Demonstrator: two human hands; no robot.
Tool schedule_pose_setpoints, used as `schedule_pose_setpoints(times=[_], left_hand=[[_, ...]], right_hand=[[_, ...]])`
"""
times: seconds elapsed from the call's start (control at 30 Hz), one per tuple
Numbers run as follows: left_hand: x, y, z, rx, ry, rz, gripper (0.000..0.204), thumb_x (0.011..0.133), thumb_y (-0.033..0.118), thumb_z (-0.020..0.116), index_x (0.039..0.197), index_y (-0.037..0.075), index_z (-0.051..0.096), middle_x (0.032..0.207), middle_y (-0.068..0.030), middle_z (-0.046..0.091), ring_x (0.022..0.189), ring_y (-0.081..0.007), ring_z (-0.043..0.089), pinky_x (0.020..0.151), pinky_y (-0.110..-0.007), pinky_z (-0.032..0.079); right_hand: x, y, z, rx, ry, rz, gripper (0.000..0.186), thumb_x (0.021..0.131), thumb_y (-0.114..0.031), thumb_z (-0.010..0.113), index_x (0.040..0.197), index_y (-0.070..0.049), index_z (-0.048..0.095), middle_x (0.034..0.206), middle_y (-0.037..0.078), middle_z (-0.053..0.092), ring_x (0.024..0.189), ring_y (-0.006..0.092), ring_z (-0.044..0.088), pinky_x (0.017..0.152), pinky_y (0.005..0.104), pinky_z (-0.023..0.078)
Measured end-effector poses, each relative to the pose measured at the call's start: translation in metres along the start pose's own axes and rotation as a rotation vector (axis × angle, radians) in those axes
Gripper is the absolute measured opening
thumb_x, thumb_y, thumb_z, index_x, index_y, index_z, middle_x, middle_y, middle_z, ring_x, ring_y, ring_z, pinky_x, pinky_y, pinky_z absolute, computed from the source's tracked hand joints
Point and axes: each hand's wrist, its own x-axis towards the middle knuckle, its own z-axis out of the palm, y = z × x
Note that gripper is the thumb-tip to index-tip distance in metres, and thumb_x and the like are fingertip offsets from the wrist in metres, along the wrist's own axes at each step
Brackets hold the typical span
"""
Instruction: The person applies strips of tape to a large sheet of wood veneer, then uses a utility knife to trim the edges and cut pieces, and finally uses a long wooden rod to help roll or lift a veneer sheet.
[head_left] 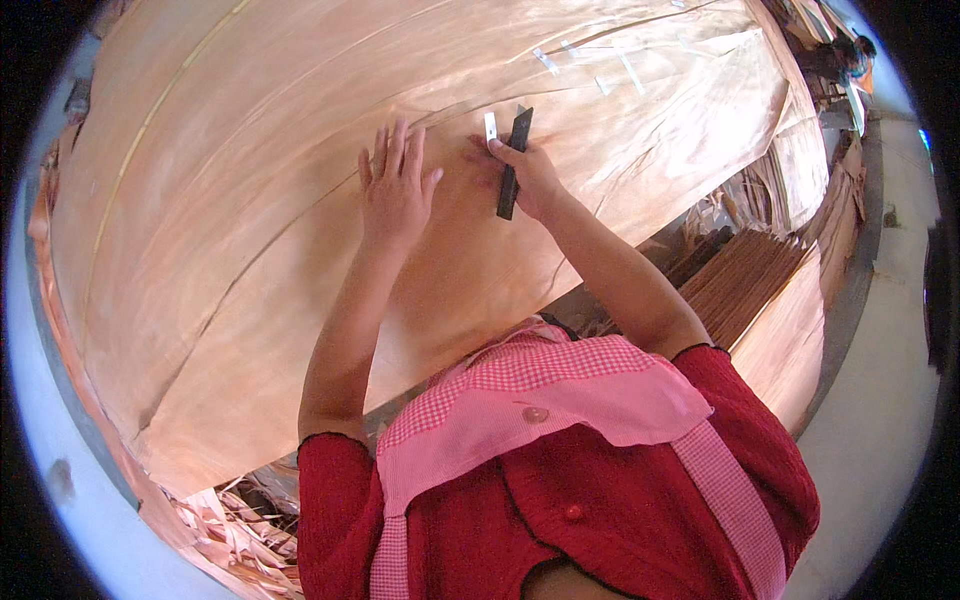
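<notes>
A large, thin sheet of light brown wood veneer [300,290] spreads out in front of me. A long dark split runs across it from the lower left toward the far side. My left hand [396,190] lies on the sheet beside this split, palm down with the fingers stretched out. To its right, my right hand [525,172] is closed round a flat black bar [514,165], which stands out past the hand at both ends. A small white strip of tape [490,126] is by the right thumb tip; whether it is pinched or stuck down, I cannot tell.
Several white tape pieces [545,61] dot the far part of the sheet. Stacked veneer [752,280] stands below its right edge, and torn scraps [235,535] lie at the lower left. Another person [845,60] is at the far right, beyond the sheet.
</notes>
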Motion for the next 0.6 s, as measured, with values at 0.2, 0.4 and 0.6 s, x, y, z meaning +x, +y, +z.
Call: schedule_pose_setpoints(times=[0.2,0.4,0.6], left_hand=[[0.013,-0.016,0.019,0.026,-0.029,0.036,0.057,0.081,0.032,0.054,0.130,0.009,0.035,0.136,-0.0095,0.032,0.126,-0.0279,0.028,0.102,-0.047,0.020],[0.017,-0.016,0.024,-0.007,-0.002,0.037,0.056,0.081,0.032,0.054,0.129,0.010,0.037,0.134,-0.0094,0.036,0.125,-0.0283,0.029,0.102,-0.046,0.020],[0.014,-0.020,0.023,0.090,-0.045,0.075,0.057,0.081,0.035,0.053,0.129,0.010,0.036,0.135,-0.0087,0.034,0.127,-0.0294,0.026,0.103,-0.051,0.019]], right_hand=[[0.005,0.006,-0.004,0.069,0.006,0.015,0.023,0.088,-0.013,0.048,0.106,0.001,0.048,0.109,0.011,0.056,0.096,0.0233,0.058,0.065,0.0316,0.051],[0.011,0.012,-0.004,0.127,0.017,0.002,0.021,0.088,-0.012,0.048,0.106,-0.001,0.046,0.113,0.010,0.055,0.098,0.0240,0.057,0.070,0.0304,0.049],[0.009,0.011,-0.004,0.094,0.043,-0.018,0.022,0.087,-0.013,0.050,0.105,-0.001,0.049,0.106,0.008,0.059,0.090,0.0217,0.061,0.064,0.0323,0.049]])
